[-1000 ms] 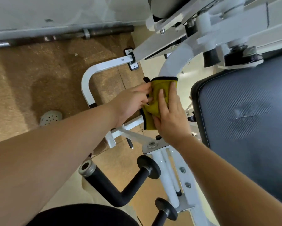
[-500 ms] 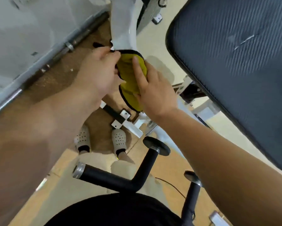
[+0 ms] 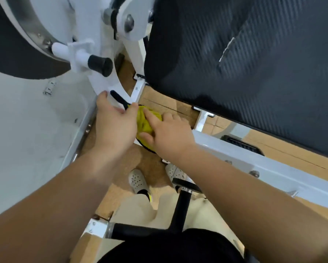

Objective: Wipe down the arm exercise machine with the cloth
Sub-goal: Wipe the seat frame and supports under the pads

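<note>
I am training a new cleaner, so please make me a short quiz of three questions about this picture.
1. True or false: the cloth lies on the black pad.
2. The cloth's colour is: A red, B yellow, C blue?
3. Which hands touch the cloth?
Key: 1 false; 2 B; 3 both, the left hand and the right hand.

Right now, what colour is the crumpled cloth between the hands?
The cloth is yellow with black edging; head view.

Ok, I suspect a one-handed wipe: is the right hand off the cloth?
No, the right hand grips the yellow cloth between thumb and index finger, opposite the left hand holding its edge.
</note>
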